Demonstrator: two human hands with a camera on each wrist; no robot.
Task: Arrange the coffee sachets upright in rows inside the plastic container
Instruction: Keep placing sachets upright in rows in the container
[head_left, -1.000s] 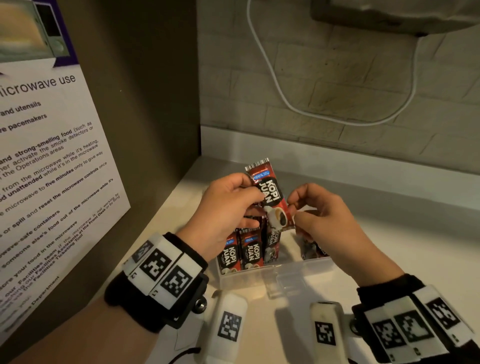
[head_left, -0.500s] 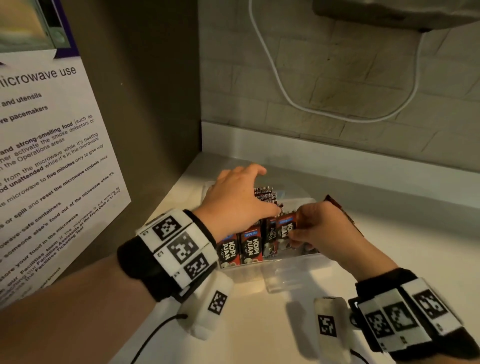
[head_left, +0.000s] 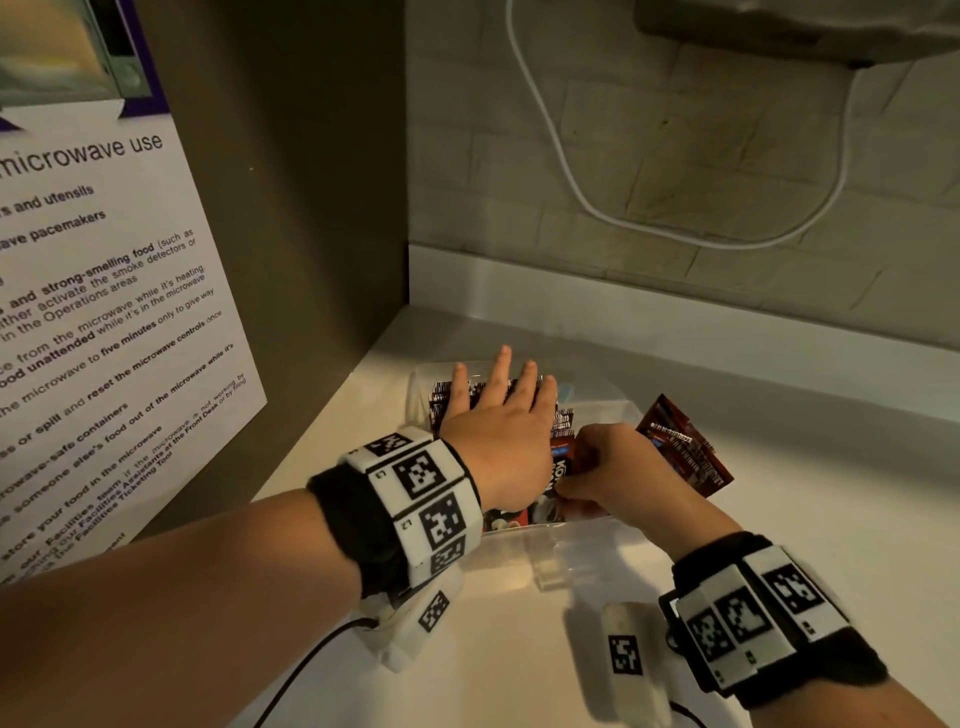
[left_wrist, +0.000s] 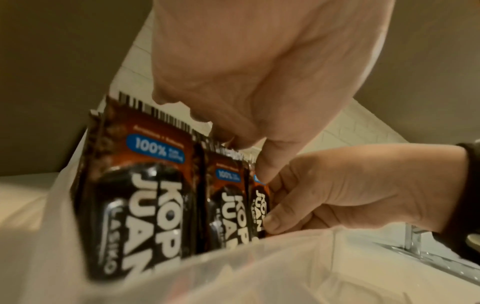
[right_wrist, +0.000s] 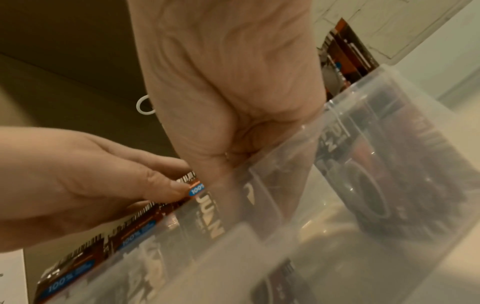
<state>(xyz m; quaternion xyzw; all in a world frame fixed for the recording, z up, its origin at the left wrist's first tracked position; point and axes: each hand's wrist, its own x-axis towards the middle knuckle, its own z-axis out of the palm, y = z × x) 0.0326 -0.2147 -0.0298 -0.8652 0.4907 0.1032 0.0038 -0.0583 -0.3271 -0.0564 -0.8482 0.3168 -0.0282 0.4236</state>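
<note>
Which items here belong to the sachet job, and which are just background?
Job: sachets standing in the container; leaning sachets at its right end; left hand flat on the row; right hand pinching one sachet.

Background: microwave notice, white cable, wall tiles.

A shared office pantry: a printed notice (head_left: 98, 322) on microwave use, citing a Facilities team and Operations areas, hangs at nine o'clock; a pale counter (head_left: 779, 467) meets a tiled wall (head_left: 675, 171) at twelve o'clock.
</note>
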